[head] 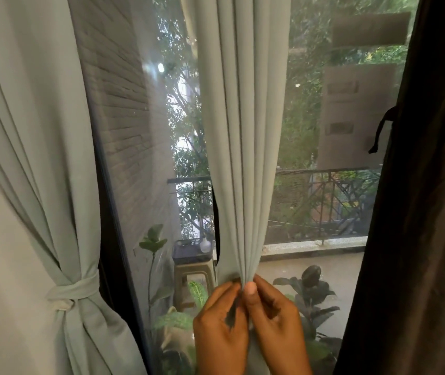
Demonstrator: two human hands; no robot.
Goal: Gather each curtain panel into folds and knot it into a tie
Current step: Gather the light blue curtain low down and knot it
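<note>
A pale grey-green curtain panel (243,131) hangs in the middle of the window, pleated into several narrow folds that converge at the bottom. My left hand (220,326) and my right hand (275,318) pinch those folds together, thumbs pressed against the cloth just below the bunch. The panel's lower part is hidden behind my hands. At the left, a second pale panel (34,131) is drawn back and bound by a knotted tie (74,290).
A dark brown curtain (419,212) fills the right edge, with a black cord (381,131) hanging beside it. Behind the window glass (310,185) are a balcony railing, potted plants (313,293), a plastic stool (191,272) and a brick wall.
</note>
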